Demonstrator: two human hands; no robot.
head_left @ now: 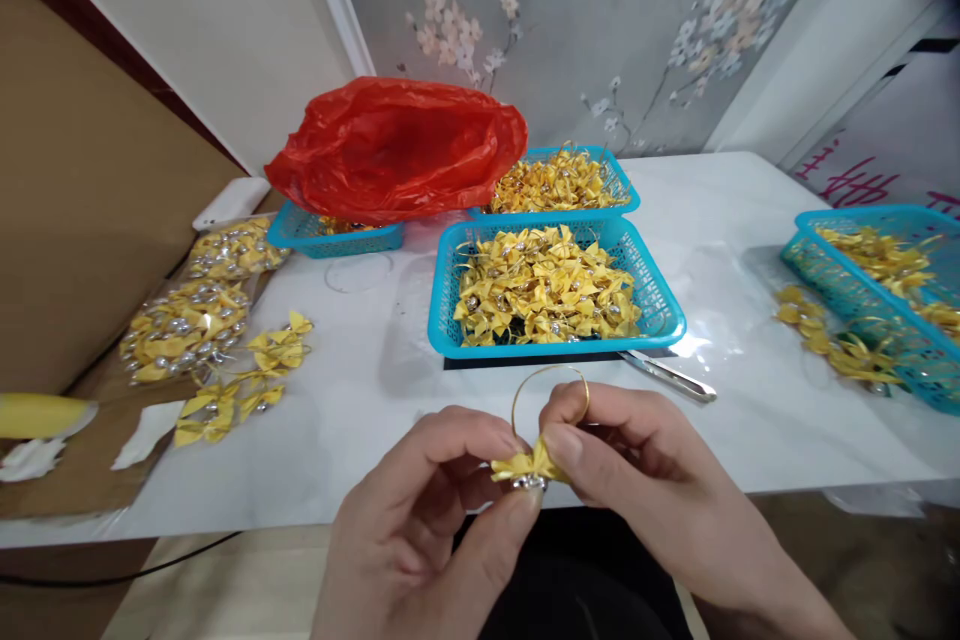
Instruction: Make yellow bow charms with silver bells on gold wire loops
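Observation:
My left hand (420, 520) and my right hand (637, 470) meet over the near edge of the white table (750, 250). Together they pinch a small yellow ribbon bow (525, 465) that has a silver bead under it. A thin gold wire loop (547, 388) rises from the bow between my fingers. Both hands are closed in a pinch on this piece. Straight beyond them stands a blue basket (660, 305) heaped with the same yellow bows.
A second blue basket (622, 185) of bows and a red plastic bag (397, 145) over a third basket (330, 238) sit behind. Another blue basket (840, 290) stands at right with loose bows (840, 340). Bagged and loose bows (217, 350) lie left. Metal tweezers (667, 375) lie by the basket.

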